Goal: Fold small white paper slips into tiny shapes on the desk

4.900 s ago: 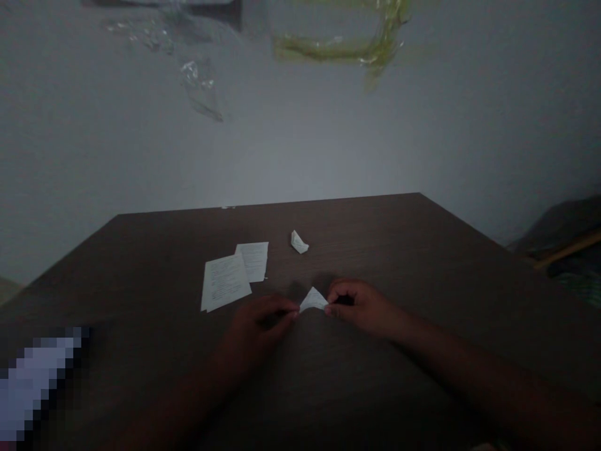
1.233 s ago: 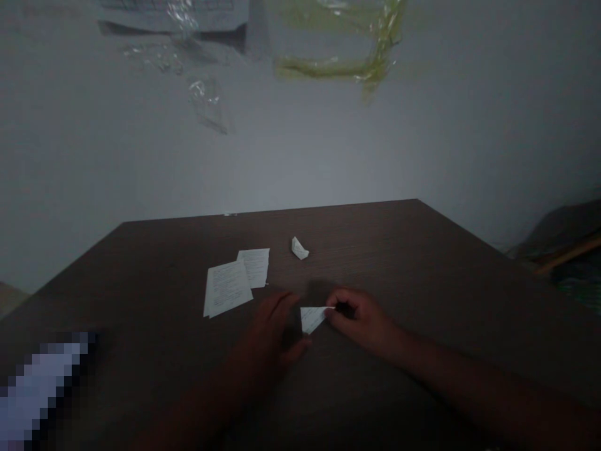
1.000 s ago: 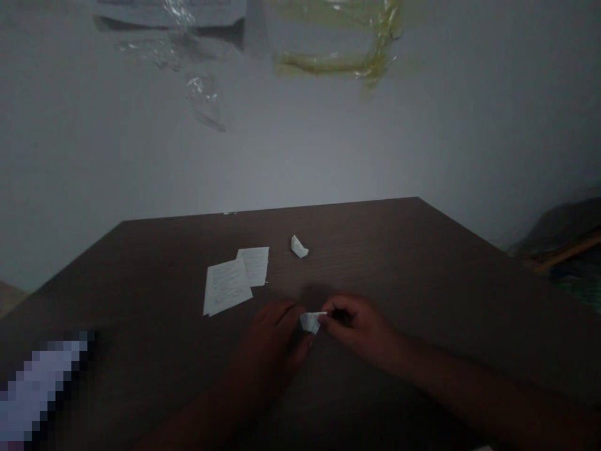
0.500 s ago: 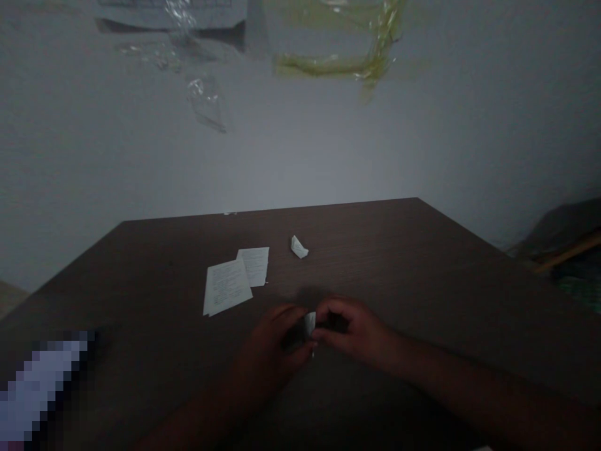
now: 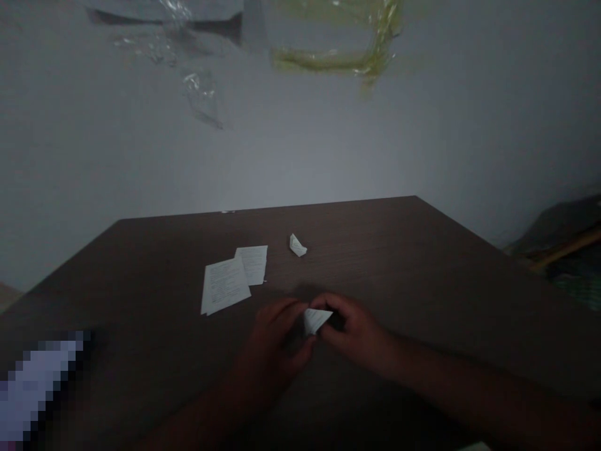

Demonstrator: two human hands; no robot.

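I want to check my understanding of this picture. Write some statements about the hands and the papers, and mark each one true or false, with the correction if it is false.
1. The left hand and the right hand are both at the small folded paper. True.
2. The crumpled-looking piece lies on the table, farther from the person than both hands. True.
3. The right hand is flat on the table with its fingers spread. False: its fingers are curled at the small folded paper.
4. The printed sheets lie left of the crumpled-looking piece. True.
5. The printed sheets all lie apart from each other. False: they overlap.
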